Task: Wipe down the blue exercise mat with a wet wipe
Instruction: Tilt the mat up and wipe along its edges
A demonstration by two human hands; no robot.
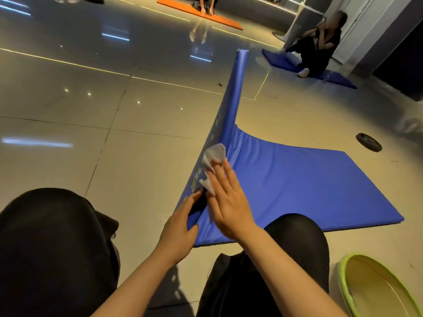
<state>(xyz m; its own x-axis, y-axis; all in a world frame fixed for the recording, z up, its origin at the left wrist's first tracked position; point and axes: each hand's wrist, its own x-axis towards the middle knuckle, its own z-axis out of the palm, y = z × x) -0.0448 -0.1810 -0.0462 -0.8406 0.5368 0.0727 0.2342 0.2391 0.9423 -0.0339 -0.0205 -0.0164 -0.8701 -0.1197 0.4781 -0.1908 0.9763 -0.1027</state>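
- My left hand (180, 227) grips the near corner of the padded blue vinyl exercise mat (297, 179), fingers and thumb curled round its edge, holding one long side raised on its edge while the rest of the mat lies flat on the glossy tiled floor (68, 110).
- My right hand (226, 202), fingers straight and together, presses the crumpled white wet wipe (214, 154) against the raised flap; part of the wipe sticks out beyond my fingertips.
- My two hands sit just beside each other at the near end of the flap, one on each face of it.
- The wipe lies on the flap's upper edge near me; the far stretch of that upright side, running away towards its rolled end, is beyond the wipe and, as I judge it, not yet reached on this pass.
- The flat panel to my right shows no streak or sheen that I can read, so I cannot tell whether it is already cleaned.
- My judgement: the task is under way, with much of the raised side left.
- A pale green round plastic basin (375, 287) stands on the floor near my right knee (297, 239).
- Further off, another person (320, 49) sits on a second blue mat (338, 78), and a flat orange mat (201, 13) lies beyond.
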